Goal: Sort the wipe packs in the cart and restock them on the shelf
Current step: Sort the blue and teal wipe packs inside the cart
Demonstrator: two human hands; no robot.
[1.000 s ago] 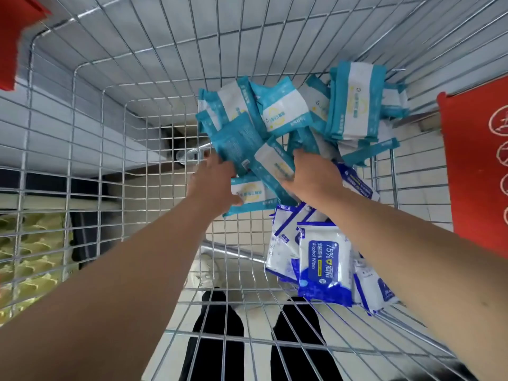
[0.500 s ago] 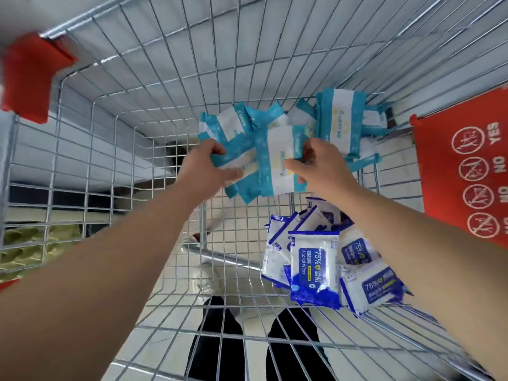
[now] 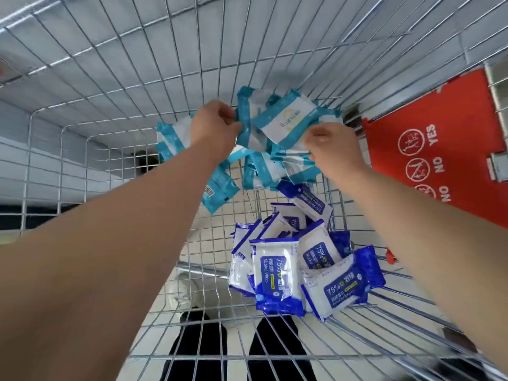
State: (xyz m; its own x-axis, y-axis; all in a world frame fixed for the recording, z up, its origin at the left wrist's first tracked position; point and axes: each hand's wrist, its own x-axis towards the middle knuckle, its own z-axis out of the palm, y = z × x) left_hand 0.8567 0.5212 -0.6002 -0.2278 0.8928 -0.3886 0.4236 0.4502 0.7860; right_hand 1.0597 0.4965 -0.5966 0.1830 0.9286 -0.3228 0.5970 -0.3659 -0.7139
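**Teal packs gathered at the cart's far end**

Both hands work the teal wipe packs point(image 3: 286, 119) at twelve o'clock in the cart point(image 3: 110, 78). The left hand point(image 3: 214, 125) pinches one pack's edge; the right hand point(image 3: 332, 149) grips another. The blue alcohol wipe packs point(image 3: 277, 273) lie heaped at five o'clock. Risk: loosely bunched teal packs may slide down into the blue heap, undoing the sort.

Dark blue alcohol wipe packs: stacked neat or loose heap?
Loose heap. The dark blue packs lie tilted and overlapping at different angles on the cart floor, near its right side; none in either hand.
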